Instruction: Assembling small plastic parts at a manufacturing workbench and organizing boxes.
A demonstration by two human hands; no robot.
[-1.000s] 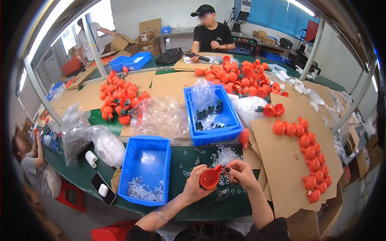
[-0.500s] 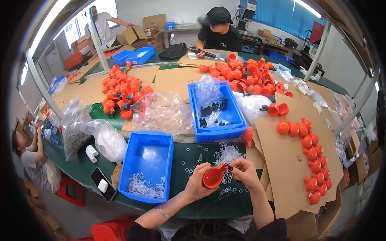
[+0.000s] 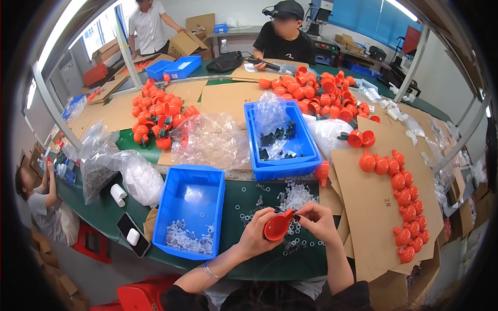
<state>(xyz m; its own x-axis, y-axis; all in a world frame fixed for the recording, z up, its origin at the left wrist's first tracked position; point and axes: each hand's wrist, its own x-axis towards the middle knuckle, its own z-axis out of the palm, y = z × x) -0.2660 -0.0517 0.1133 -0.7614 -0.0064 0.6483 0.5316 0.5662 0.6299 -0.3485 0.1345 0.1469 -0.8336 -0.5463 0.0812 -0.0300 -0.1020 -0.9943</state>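
Note:
My left hand [image 3: 255, 234] is wrapped round a red plastic cup [image 3: 277, 226] with a short spout, its hollow side facing up. At the spout's tip, the fingers of my right hand [image 3: 317, 222] are pinched together; whatever small piece they hold is too small to make out. Just beyond my hands lies a heap of small clear plastic parts [image 3: 296, 195], with loose white rings and springs scattered around on the green table [image 3: 238, 181]. To the left stands a blue bin [image 3: 193, 208] with more clear parts in its near end.
Finished-looking rows of red cups [image 3: 410, 211] stand on cardboard [image 3: 358, 207] at right. Large piles of red cups [image 3: 332, 93] lie farther back. Stacked blue bins [image 3: 285, 168] hold dark parts. A phone [image 3: 133, 228] lies at left. Across the table is a person [image 3: 285, 41].
Both hands stay at the cup and its spout, with only slight finger movement. The view has shifted a little. The person across the table has raised their head.

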